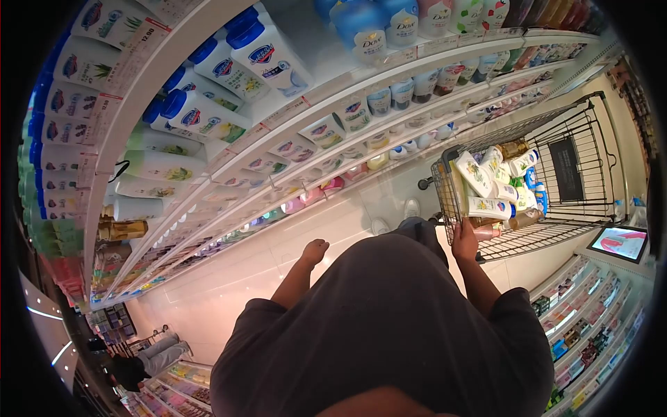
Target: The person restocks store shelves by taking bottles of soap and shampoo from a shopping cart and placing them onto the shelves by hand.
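My right hand (464, 240) is closed on the near corner of a dark wire shopping cart (587, 118). Inside the cart lies a jumbled heap of bottles, among them a white bottle with a floral label (474, 174), a white bottle with a blue cap (491, 207) and an amber bottle (513, 148). Low at my side, my left hand (316, 251) is curled into a loose fist, apart from the shelves, with nothing visible in it.
Long shelves (278, 115) hold blue-capped white bottles (269, 50) and Dove pump bottles (367, 31). Opposite stand more stocked shelves (590, 326) and a small screen (618, 243). Another person (149, 361) is farther down the aisle with a cart. Pale tiles (208, 292) cover the floor.
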`<state>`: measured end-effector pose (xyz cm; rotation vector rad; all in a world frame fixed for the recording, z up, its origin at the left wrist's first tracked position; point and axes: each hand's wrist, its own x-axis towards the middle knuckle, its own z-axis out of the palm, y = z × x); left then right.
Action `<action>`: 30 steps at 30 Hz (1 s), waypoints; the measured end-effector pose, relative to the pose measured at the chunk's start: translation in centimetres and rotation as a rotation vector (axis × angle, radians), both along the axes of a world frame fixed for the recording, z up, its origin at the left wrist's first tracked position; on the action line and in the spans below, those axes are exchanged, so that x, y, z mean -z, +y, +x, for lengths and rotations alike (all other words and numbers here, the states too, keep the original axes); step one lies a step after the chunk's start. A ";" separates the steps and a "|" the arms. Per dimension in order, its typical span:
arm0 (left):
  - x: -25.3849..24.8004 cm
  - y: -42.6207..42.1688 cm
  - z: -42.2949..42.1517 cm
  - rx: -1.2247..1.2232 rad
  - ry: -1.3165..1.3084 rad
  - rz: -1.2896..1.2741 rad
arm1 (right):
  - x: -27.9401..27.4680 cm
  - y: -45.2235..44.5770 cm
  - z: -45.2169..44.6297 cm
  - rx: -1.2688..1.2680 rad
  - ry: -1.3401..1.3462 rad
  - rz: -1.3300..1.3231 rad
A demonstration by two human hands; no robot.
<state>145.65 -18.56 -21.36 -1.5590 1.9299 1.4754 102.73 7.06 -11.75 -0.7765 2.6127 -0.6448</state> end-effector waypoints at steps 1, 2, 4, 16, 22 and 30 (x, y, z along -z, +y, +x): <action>0.0 0.0 0.4 -0.008 -0.003 -0.007 | 0.2 0.2 0.0 -0.010 -0.005 -0.002; 0.1 0.2 0.5 -0.008 -0.002 -0.008 | 0.5 0.3 -0.1 -0.005 0.013 0.011; -1.0 0.2 0.8 0.055 0.010 -0.013 | -1.1 -0.3 0.1 0.041 -0.101 0.064; 0.9 -0.4 1.5 0.046 -0.094 -0.005 | -0.7 0.0 0.8 0.008 -0.083 0.051; 0.7 -0.2 -0.3 -0.021 0.035 -0.052 | 0.4 0.5 1.0 -0.058 -0.055 0.013; 1.4 1.8 1.0 0.012 -0.027 -0.028 | -0.5 0.5 1.4 -0.065 -0.088 -0.004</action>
